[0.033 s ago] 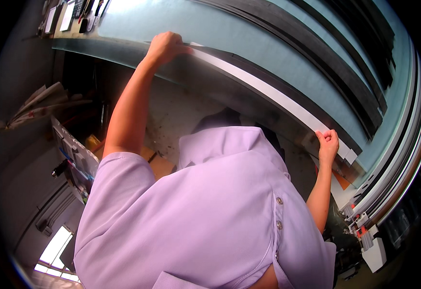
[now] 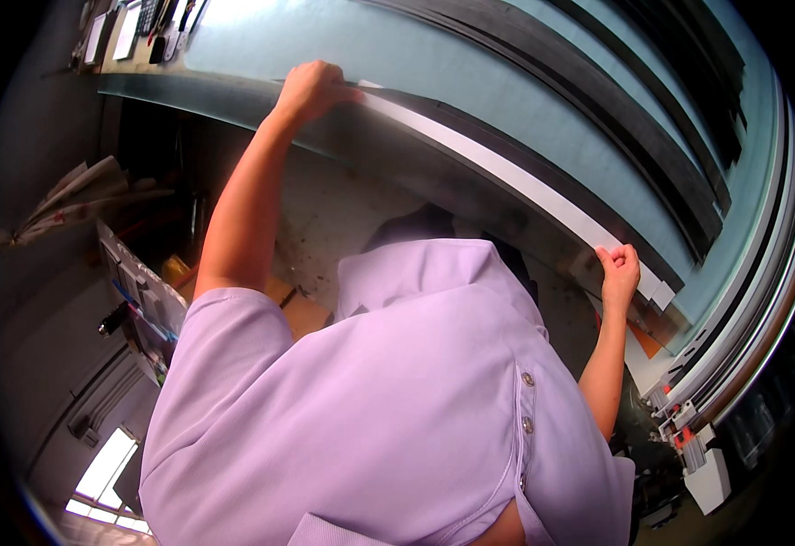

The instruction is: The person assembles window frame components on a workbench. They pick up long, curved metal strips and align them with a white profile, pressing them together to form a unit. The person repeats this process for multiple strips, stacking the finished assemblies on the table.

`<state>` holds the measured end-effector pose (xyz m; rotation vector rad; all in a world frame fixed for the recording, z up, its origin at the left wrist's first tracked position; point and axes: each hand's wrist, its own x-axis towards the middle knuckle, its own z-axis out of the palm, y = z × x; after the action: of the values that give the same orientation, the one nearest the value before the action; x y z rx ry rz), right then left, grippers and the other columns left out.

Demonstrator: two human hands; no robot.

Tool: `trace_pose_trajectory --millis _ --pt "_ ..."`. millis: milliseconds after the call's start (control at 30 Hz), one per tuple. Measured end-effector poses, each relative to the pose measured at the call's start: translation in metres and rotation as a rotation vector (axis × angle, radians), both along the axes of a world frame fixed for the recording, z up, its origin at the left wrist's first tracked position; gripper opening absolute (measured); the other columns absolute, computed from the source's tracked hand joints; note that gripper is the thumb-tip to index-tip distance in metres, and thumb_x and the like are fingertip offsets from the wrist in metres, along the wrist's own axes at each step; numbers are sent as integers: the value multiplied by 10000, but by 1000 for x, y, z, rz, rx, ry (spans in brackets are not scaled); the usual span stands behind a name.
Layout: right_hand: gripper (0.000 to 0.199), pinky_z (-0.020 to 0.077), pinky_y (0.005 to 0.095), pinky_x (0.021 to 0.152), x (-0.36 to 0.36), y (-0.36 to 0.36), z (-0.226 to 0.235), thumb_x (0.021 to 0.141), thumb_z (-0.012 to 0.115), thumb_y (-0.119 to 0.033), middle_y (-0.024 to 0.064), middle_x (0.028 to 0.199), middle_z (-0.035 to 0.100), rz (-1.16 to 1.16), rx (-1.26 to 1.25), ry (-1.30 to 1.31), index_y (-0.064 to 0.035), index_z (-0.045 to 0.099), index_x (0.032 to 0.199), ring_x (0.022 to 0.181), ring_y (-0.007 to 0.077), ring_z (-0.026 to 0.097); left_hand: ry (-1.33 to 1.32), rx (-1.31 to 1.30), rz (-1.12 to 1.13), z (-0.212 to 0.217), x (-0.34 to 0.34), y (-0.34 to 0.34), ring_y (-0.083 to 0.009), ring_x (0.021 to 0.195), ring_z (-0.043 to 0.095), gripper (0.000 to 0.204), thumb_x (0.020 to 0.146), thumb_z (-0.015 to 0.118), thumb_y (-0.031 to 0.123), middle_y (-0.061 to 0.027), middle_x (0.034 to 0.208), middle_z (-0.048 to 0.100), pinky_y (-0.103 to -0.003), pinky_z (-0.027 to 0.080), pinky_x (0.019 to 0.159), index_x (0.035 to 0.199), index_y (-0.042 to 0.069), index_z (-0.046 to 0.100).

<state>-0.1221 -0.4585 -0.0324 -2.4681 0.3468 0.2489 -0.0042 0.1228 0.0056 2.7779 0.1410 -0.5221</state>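
Left hand (image 2: 311,89), upper centre of frame, fingers curled over one end of long white strip (image 2: 507,177). Right hand (image 2: 619,270), right of centre, pinches other end. Strip lies along front edge of grey-blue table (image 2: 470,73). No change visible; both grips hold, strip stretched between hands.

— How are the arms set?
— Both are raised and spread wide. The left arm runs long and nearly straight up from its short lilac sleeve, bare from above the elbow to the wrist.
— And the left hand (image 2: 311,89)?
— Knuckles showing, fingers curled over and pressing down, thumb tucked out of sight.
— The right side?
— The right forearm rises steeply, elbow bent low beside the torso. The right hand (image 2: 619,271) is closed in a loose fist, fingertips pinched together, well apart from the left hand and lower than it.
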Motion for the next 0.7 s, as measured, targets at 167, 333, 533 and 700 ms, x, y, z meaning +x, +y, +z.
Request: trace_pose_trajectory --millis 167,333,533,700 --pt "401 384 373 618 -3 1 -2 745 853 -198 52 702 471 21 -52 -51 -33 489 721 649 224 433 -12 335 0 29 1 -19 -372 842 657 547 707 785 520 -145 792 691 -419 495 772 885 43 584" --pt "351 411 396 643 -7 5 -3 753 839 -193 53 720 509 76 -124 -150 -45 521 737 676 252 496 -177 283 113 5 -15 38 -375 894 650 566 747 800 473 -144 922 693 -460 491 768 999 57 510" --pt "131 431 441 810 8 53 22 852 726 -136 94 807 569 -47 -111 -388 -62 618 863 871 300 568 -821 130 307 -1 -7 -5 -289 863 645 247 891 725 269 -96 955 674 -419 500 763 999 58 656" --pt "541 368 530 988 64 183 -7 782 781 -168 182 1285 510 89 -41 -729 -76 546 1260 1183 398 480 -787 -105 -66 -45 0 -167 -333 1359 394 492 973 587 344 -149 1471 446 -471 269 1119 1411 138 497"
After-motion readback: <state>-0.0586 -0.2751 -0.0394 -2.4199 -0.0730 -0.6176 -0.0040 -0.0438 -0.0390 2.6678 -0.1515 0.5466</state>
